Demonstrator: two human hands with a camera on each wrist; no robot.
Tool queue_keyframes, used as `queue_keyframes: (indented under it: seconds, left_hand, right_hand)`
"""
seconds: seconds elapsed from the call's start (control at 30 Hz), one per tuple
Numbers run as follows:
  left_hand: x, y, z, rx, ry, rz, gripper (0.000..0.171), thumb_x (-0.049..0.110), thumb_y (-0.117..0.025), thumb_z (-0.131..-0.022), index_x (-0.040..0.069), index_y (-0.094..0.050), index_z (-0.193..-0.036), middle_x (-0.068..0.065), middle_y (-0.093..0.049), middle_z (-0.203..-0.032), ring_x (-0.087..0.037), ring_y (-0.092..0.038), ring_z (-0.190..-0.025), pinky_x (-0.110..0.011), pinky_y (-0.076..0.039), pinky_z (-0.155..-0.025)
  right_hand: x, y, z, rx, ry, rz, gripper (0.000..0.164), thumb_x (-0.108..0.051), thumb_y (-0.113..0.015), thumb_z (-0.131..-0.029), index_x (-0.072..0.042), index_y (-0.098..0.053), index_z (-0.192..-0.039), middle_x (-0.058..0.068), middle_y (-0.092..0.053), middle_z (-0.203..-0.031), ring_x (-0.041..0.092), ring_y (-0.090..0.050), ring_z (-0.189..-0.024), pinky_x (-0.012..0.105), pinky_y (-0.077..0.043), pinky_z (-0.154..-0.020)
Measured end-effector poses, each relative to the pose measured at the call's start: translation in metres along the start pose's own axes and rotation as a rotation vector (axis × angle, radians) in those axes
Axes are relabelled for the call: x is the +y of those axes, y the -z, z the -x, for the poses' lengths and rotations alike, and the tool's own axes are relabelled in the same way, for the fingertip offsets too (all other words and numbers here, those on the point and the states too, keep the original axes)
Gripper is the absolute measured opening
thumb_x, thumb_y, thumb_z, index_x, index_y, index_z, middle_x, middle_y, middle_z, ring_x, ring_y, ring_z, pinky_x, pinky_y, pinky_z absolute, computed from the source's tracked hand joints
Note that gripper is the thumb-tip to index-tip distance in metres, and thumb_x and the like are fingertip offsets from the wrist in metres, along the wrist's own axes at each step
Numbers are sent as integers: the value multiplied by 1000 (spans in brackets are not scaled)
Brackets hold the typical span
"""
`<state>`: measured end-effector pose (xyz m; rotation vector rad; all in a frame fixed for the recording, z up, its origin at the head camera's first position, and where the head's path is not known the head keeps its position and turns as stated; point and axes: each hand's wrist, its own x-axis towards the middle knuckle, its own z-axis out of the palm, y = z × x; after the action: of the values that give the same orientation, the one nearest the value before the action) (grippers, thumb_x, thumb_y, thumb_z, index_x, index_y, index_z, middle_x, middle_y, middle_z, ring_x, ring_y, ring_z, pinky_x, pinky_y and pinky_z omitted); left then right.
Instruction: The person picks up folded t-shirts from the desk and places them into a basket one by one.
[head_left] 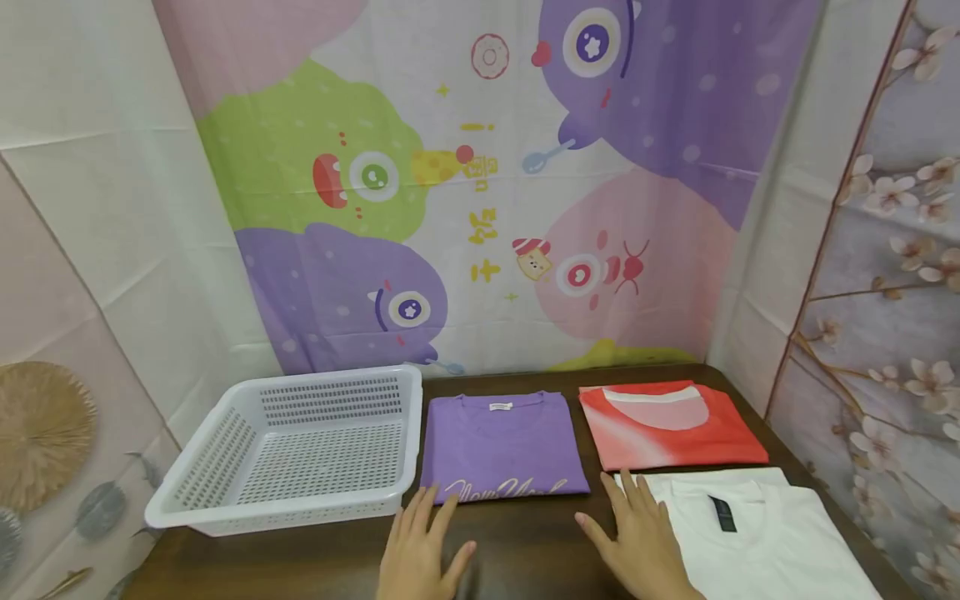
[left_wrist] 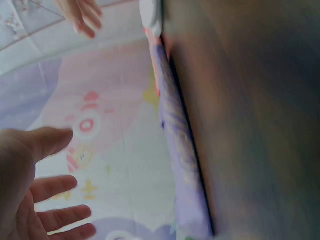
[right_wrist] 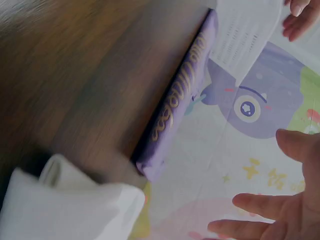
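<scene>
A folded purple shirt (head_left: pixel 506 446) lay flat on the table (head_left: pixel 525 537).
The left hand (head_left: pixel 422 546) and right hand (head_left: pixel 639 537) hung near it with fingers spread, gripping nothing. If fingers pinched only the top layer, the folds could come undone; a sideways tug could bump the basket (head_left: pixel 292 507) just beside the purple shirt. That cloth looked soft and almost square, with curly pale letters (head_left: pixel 517 488). The basket looked like hard plastic, full of little holes. A red shirt (head_left: pixel 723 427) and a white shirt (head_left: pixel 772 546) lay folded on the right.
</scene>
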<state>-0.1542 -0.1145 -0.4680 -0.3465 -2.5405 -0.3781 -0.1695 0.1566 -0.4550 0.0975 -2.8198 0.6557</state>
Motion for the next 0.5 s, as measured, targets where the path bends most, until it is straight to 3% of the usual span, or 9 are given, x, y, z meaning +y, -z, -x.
queue_keyframes:
  seconds: [0.1, 0.2, 0.27, 0.37, 0.5]
  left_hand:
    - [6, -1, -5, -28, 43, 179, 51, 29, -74, -79, 7, -61, -124, -18, -60, -127, -37, -60, -114, -53, -54, -87]
    - [9, -4, -12, -114, 200, 375, 49, 22, -70, -84, 4, -57, -127, -22, -56, -132, -42, -56, -119, -56, -52, -89]
    - [7, -9, -17, -131, 303, 454, 47, 18, -69, -85, 1, -56, -126, -25, -54, -133, -45, -53, -122, -59, -49, -93]
    - [2, -22, -23, -74, 403, 482, 43, 12, -70, -82, -3, -59, -121, -28, -56, -130, -46, -52, -122, -58, -45, -99]
    - [-6, -40, -29, -9, 510, 484, 43, 8, -70, -78, -7, -59, -117, -34, -55, -126, -50, -53, -118, -58, -45, -98]
  right_hand:
    - [1, -1, -7, -34, -3, -139, 65, -42, -64, -88, 3, -51, -133, 32, -50, -138, 50, -45, -129, 64, -39, -102]
    - [3, -5, -18, -101, -58, -272, 63, -35, -66, -88, 9, -50, -131, 33, -55, -132, 47, -52, -123, 57, -43, -101]
    - [4, -9, -27, -139, -116, -334, 63, -33, -65, -88, 12, -49, -130, 34, -57, -128, 47, -55, -120, 55, -46, -99]
    - [7, -19, -38, -187, -234, -429, 63, -30, -62, -90, 16, -46, -130, 37, -55, -127, 49, -54, -119, 54, -46, -98]
    - [9, -30, -48, -251, -391, -611, 66, -24, -56, -92, 23, -36, -133, 44, -41, -134, 54, -47, -123, 55, -47, -99]
